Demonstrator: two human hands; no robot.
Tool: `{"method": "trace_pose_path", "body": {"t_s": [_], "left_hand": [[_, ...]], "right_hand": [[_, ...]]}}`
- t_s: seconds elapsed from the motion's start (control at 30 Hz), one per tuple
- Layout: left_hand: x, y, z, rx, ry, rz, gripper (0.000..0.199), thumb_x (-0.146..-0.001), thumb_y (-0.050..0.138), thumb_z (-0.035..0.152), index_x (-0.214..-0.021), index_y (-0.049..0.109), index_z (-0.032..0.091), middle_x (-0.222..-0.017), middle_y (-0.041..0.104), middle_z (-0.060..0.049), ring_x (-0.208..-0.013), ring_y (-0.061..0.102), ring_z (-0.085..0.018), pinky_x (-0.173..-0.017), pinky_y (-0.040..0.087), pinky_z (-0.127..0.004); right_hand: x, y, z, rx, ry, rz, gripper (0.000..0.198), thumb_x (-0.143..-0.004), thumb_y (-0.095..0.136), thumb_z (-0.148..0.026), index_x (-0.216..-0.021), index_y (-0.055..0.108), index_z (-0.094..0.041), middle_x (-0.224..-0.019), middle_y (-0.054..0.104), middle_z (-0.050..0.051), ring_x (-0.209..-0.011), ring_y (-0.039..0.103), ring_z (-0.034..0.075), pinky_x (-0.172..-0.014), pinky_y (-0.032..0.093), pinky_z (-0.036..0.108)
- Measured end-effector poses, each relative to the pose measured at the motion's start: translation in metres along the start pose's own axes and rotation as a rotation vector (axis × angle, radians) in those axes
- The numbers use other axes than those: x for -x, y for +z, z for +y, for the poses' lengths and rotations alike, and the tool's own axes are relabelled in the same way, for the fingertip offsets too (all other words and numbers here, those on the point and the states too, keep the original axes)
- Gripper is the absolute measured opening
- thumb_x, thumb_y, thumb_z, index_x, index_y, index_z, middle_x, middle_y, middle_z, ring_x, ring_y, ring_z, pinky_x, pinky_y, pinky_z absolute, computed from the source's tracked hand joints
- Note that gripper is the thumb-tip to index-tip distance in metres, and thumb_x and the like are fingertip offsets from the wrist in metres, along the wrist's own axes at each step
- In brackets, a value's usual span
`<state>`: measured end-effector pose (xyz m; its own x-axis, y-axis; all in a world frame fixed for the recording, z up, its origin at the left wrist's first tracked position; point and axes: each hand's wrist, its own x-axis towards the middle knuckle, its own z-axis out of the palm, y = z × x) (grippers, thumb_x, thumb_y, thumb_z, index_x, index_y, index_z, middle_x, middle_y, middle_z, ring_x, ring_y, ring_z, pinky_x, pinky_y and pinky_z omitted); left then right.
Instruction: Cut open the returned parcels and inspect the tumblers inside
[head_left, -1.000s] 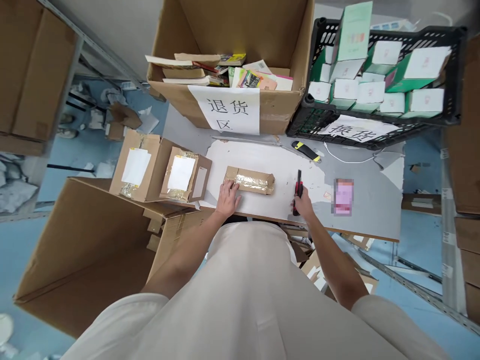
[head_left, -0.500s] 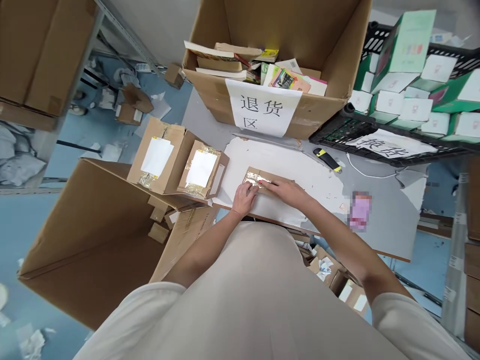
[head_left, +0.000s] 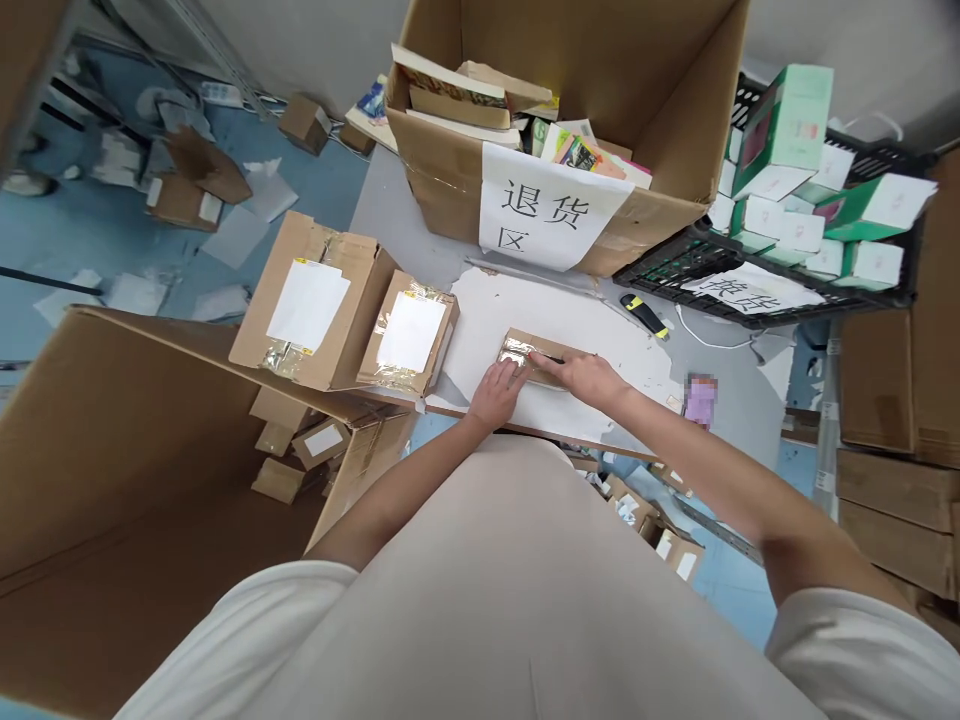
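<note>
A small flat cardboard box (head_left: 541,345) with shiny clear tape across its left end lies on the worktable's white surface in front of me. My left hand (head_left: 496,393) is closed on its near left corner, fingertips against the tape. From the right, my right hand (head_left: 591,380) lies over the box with the index finger stretched out onto the taped top. A dark strip shows beneath that finger; I cannot tell whether it is a gap or a shadow. The right hand's other fingers are partly hidden. Behind and to the right lies a black and yellow box cutter (head_left: 643,315).
Two taped boxes with white labels, one larger (head_left: 311,305) and one smaller (head_left: 411,335), stand left. A big open carton (head_left: 150,480) holds small boxes below them. At the back are a book-filled carton (head_left: 442,190) and a black crate (head_left: 660,262). A blurred pink item (head_left: 700,402) lies right.
The view has shifted and turned slightly. Both hands remain on the small box, and the right index finger still reaches onto the tape. The dark strip under it is now more visible.
</note>
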<state>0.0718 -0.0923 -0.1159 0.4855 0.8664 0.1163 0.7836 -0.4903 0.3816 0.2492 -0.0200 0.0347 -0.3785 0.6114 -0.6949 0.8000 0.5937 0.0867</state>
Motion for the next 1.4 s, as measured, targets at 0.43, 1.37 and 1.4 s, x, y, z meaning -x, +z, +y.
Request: {"method": "trace_pose_path", "body": {"t_s": [0.43,1.37,1.4], "left_hand": [[-0.001,-0.005,-0.006,-0.008,0.028,-0.122,0.057,-0.089,0.035,0.009,-0.146,0.039,0.013,-0.143,0.047,-0.019,-0.141,0.035,-0.031,-0.114,0.031,-0.051],[-0.001,-0.014,-0.005,0.008,0.044,-0.205,0.059,-0.089,0.03,0.007,-0.146,0.039,0.014,-0.145,0.045,-0.018,-0.142,0.033,-0.03,-0.114,0.03,-0.049],[0.0,-0.014,-0.005,0.015,0.041,-0.205,0.059,-0.088,0.031,0.007,-0.146,0.039,0.015,-0.145,0.045,-0.019,-0.142,0.033,-0.03,-0.114,0.03,-0.05]], "right_hand": [[-0.001,-0.003,0.006,0.027,-0.055,-0.019,0.066,-0.097,0.027,-0.015,-0.152,0.006,-0.044,-0.117,0.062,0.012,-0.095,0.067,0.025,-0.069,0.042,0.029],[0.097,0.058,0.061,0.05,0.188,-0.138,0.081,-0.088,0.026,-0.006,-0.151,-0.01,-0.041,-0.107,0.064,0.016,-0.084,0.068,0.029,-0.068,0.042,0.039],[0.099,0.06,0.06,0.058,0.194,-0.132,0.081,-0.088,0.026,-0.006,-0.151,-0.011,-0.041,-0.107,0.064,0.016,-0.084,0.068,0.028,-0.068,0.042,0.038]]}}
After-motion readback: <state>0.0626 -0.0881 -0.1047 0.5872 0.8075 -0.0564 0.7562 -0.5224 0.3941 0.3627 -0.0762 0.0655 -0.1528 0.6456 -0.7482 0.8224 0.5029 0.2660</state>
